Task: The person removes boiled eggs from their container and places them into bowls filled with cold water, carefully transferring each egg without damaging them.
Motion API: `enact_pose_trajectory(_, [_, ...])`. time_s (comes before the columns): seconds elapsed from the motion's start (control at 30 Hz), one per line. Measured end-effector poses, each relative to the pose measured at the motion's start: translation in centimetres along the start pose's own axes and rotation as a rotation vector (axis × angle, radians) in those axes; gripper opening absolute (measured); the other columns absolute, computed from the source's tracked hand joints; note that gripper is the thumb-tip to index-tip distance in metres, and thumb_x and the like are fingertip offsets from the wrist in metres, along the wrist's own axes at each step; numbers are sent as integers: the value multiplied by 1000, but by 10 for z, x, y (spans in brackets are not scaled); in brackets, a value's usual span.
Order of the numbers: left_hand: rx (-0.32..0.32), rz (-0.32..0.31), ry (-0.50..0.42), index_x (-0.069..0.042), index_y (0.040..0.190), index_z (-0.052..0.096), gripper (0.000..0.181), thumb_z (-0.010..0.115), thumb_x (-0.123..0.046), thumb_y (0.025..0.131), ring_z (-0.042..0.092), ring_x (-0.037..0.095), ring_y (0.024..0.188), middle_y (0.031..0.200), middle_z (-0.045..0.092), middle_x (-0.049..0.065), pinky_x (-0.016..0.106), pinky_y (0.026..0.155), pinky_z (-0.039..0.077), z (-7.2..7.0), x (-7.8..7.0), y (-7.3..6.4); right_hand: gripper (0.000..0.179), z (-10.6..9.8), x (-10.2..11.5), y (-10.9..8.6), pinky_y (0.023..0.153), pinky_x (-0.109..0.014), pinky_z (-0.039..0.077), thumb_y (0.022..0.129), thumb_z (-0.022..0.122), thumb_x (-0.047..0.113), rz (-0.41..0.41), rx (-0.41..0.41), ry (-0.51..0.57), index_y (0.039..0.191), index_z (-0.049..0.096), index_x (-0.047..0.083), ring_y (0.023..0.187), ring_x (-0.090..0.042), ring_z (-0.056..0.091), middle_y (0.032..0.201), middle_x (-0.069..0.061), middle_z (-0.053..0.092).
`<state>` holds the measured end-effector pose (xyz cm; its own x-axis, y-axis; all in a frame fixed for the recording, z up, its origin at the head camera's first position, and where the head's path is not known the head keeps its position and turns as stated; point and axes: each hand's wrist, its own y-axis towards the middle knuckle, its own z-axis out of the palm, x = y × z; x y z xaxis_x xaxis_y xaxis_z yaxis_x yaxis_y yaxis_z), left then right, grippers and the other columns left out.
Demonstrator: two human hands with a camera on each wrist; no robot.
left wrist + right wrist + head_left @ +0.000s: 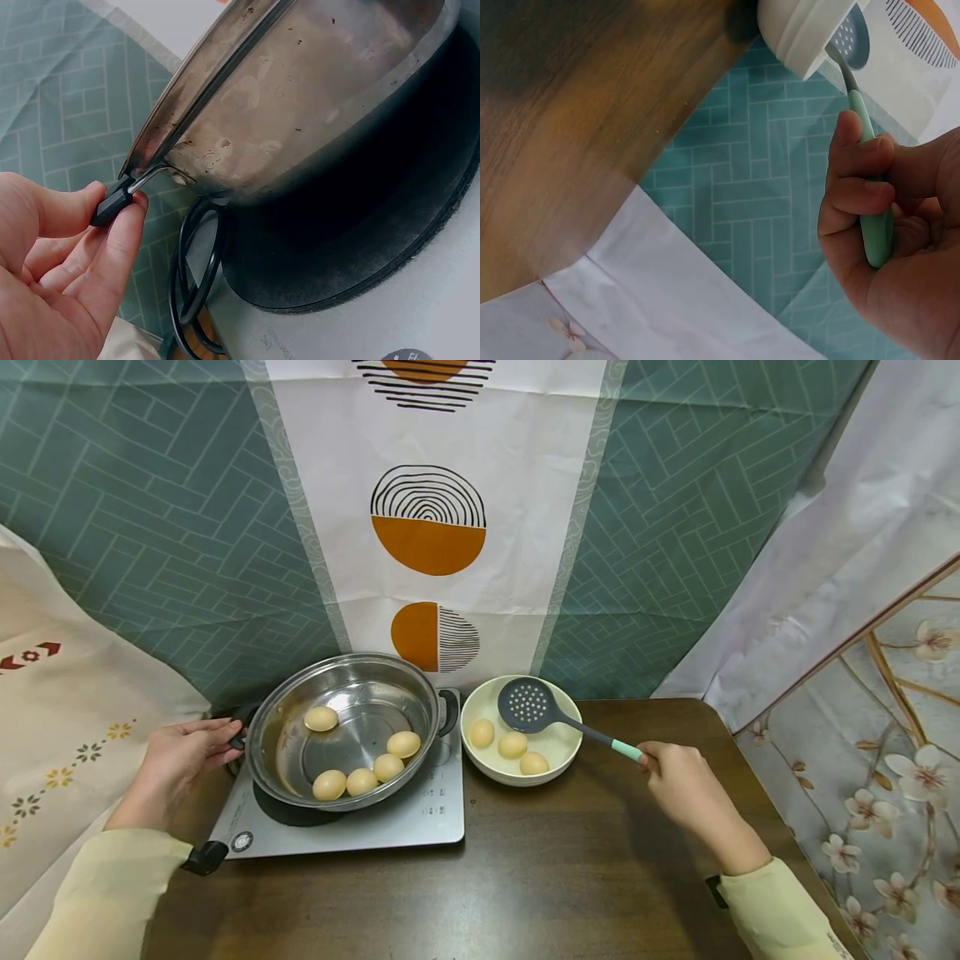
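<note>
In the head view a steel pan [352, 710] stands tilted on the induction cooker, with several eggs [330, 785] inside, most of them along its near right side. My left hand [176, 760] pinches the pan's left black handle [112, 207] between thumb and fingers. On that side the pan's base is raised off the dark cooking plate. My right hand [690, 789] grips the green handle [866, 135] of a dark slotted skimmer [527, 705]. The skimmer's head is over the back of a cream bowl [517, 778], which contains three eggs [513, 744].
The silver induction cooker [352, 835] lies on a brown wooden table [562, 877], left of the bowl. A black cable [180, 277] loops beside the cooker. Patterned cloth [427, 627] hangs behind, and floral fabric [885, 793] borders the right side.
</note>
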<state>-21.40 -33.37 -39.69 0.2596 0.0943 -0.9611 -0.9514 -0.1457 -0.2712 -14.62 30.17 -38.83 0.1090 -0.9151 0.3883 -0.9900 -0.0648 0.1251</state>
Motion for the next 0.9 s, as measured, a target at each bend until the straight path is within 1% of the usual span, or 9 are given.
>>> enact_pose_trajectory(0.23, [3,7,-8,-19,82,70,6,73,-14,81,67,7,67,76,71,-7,23,63,60,0,-1,-1,15,-2,1,0,56,-27,43,93,53,7,-5,-12,6,100,67,5,66,-16,52,83,-6,68])
enact_pose_trajectory(0.5, [9,6,-4,-18,83,71,5,73,-14,81,67,7,66,76,71,-6,23,63,60,1,-1,-2,15,-3,0,1,58,-27,45,93,53,7,8,-4,69,98,67,5,69,-17,55,83,-5,69])
enact_pose_trajectory(0.57, [10,8,5,-18,84,70,5,73,-15,81,67,7,66,77,70,-7,23,63,60,1,-1,-3,15,-4,1,1,57,-26,44,94,53,7,12,4,80,97,67,5,68,-17,54,83,-4,68])
enact_pose_trajectory(0.77, [-8,-3,15,-20,84,70,6,73,-16,81,66,7,66,76,70,-8,22,64,60,1,-1,-2,17,-11,11,5,47,-24,35,96,50,9,17,31,115,92,67,9,58,-16,42,82,-5,65])
enact_pose_trajectory(0.9, [-19,-20,24,-21,84,70,7,74,-16,81,67,6,67,76,69,-8,22,64,60,2,0,0,18,-15,22,11,47,-23,32,97,50,12,9,30,127,92,67,12,56,-15,38,82,-3,65])
